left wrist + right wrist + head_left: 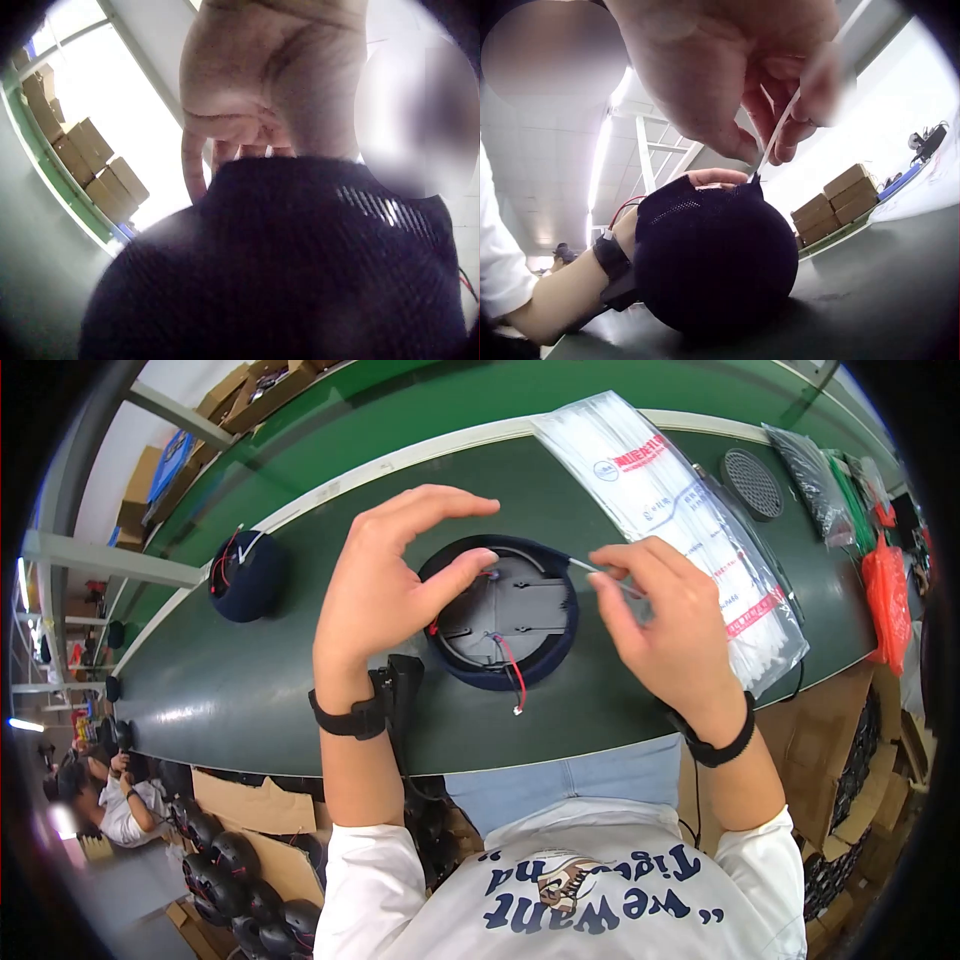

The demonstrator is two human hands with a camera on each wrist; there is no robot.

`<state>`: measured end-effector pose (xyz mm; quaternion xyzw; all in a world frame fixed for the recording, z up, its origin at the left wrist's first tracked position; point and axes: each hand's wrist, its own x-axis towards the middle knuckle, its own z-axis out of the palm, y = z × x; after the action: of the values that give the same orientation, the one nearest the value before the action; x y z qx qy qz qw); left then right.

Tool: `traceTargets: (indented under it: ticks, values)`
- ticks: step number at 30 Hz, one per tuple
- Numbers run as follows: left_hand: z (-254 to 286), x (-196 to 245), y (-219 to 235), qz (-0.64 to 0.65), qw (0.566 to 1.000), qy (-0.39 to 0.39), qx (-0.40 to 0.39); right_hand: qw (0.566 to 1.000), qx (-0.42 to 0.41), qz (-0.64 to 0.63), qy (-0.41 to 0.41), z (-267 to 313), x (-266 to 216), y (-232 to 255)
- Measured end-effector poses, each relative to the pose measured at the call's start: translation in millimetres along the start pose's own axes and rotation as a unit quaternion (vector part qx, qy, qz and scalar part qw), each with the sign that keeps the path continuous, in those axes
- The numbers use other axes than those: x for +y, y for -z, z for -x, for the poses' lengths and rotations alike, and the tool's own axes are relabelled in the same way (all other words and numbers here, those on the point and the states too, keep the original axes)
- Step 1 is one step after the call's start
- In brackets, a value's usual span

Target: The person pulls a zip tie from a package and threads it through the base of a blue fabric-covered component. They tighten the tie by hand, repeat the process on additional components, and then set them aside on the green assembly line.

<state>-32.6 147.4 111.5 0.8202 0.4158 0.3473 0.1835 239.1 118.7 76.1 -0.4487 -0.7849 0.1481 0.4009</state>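
A round grey plastic housing [540, 603] lies open side up on the table, wrapped in a navy knit cover [716, 262]. Red and black wires [512, 660] with a small white plug come out of it. My left hand [390, 565] is at its left side, thumb reaching over the rim and the other fingers spread beyond it. My right hand [665, 615] pinches a white cable tie [784, 120], whose far end enters the cover's edge at the upper right. In the left wrist view, the cover hides the fingertips of the left hand.
A plastic bag of white cable ties [690, 520] lies to the right, near a round perforated grille [752, 485]. Another navy-covered unit [245, 585] stands at the left. Farther right is a red plastic bag [887, 600]. Cardboard boxes and dark round parts [235, 860] sit below the table [230, 690].
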Motion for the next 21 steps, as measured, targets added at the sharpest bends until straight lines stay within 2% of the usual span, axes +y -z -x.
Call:
traceTargets:
  ticks: [2, 7, 10, 16, 20, 21]
  values:
    - [-1, -2, 6, 0.012, 1.000, 0.014, -0.020, 1.000, 0.005, 0.004, 0.021, -2, 1, -2]
    - [-17, -5, -13, 0.035, 0.997, -0.001, -0.075, 0.995, 0.017, 0.053, 0.080, -15, -1, -15]
    - [-27, -6, -11, 0.024, 0.992, 0.048, -0.110, 0.993, 0.021, 0.053, 0.100, -19, 0, -19]
    - [-25, -12, -12, 0.040, 0.995, 0.023, -0.089, 0.999, -0.030, 0.037, 0.003, -12, 10, 5]
    - [-27, -12, -15, 0.044, 0.995, 0.030, -0.087, 0.996, -0.011, 0.034, 0.079, -27, 10, -14]
    - [-27, -12, -16, 0.041, 0.995, 0.031, -0.085, 0.997, -0.010, 0.028, 0.067, -27, 9, -13]
